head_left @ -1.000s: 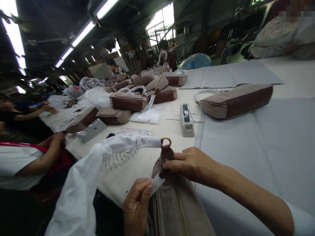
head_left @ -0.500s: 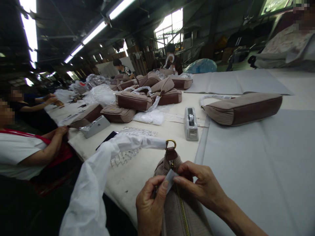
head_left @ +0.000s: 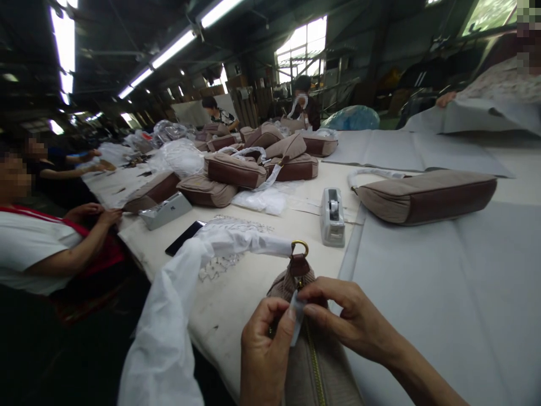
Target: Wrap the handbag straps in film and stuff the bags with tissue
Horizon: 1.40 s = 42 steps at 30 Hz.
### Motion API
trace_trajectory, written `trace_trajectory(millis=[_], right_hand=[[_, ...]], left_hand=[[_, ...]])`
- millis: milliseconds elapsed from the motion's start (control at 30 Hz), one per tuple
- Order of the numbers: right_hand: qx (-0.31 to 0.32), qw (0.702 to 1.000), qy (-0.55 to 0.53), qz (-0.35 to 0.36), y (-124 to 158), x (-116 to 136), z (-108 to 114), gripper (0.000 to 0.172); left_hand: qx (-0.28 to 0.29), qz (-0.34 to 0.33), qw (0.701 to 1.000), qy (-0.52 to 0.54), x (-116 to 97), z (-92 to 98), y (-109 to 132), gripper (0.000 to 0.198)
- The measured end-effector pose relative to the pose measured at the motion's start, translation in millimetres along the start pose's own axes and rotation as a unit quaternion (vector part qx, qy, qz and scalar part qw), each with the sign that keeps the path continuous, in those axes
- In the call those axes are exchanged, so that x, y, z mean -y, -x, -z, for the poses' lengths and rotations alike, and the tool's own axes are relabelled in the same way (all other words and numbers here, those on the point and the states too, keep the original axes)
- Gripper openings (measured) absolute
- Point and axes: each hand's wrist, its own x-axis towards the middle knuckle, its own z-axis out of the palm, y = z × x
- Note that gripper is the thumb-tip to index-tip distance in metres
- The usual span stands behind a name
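A taupe ribbed handbag (head_left: 333, 366) with a brass zipper stands close in front of me. Its strap (head_left: 164, 316), wrapped in white paper, runs from a brass ring (head_left: 300, 247) off to the left. At the zipper's upper end is a small whitish wrapping piece (head_left: 297, 321), perhaps paper or foam. My left hand (head_left: 266, 344) pinches its left edge between thumb and fingers. My right hand (head_left: 346, 316) is closed too, thumb and forefinger pinching the top of the piece by the zipper pull, which is mostly hidden.
A tape dispenser (head_left: 333, 217) stands beyond the bag, a phone (head_left: 183, 237) to its left. Another handbag (head_left: 431, 194) lies on grey sheets (head_left: 499, 282) at right. Several bags (head_left: 236, 169) are heaped farther back. Co-workers stand around the table; one (head_left: 499, 96) handles a grey sheet.
The whitish piece has turned more upright and narrower between my fingers. The view has shifted slightly. At the right, the co-worker's grey sheet has been lifted.
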Motion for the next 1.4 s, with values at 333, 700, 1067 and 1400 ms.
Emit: trace_trajectory(millis=[333,700,1067,1400], right_hand=[[0.245,0.936,0.252,0.000,-49.7,37.2,34.5,0.019],[0.301,0.892,0.336,0.024,-71.7,53.2,33.2,0.015],[0.306,0.898,0.315,0.014,-73.5,53.3,29.4,0.015],[0.268,0.926,0.260,0.063,-72.1,41.9,21.5,0.011]], left_hand=[[-0.058,-0.066,0.995,-0.048,-5.0,-8.2,4.8,0.024],[-0.052,-0.054,0.996,-0.055,-7.6,-3.1,0.0,0.024],[-0.059,-0.060,0.995,-0.056,-0.6,-1.2,-0.7,0.026],[-0.134,-0.052,0.989,0.038,19.4,-0.1,1.3,0.029]])
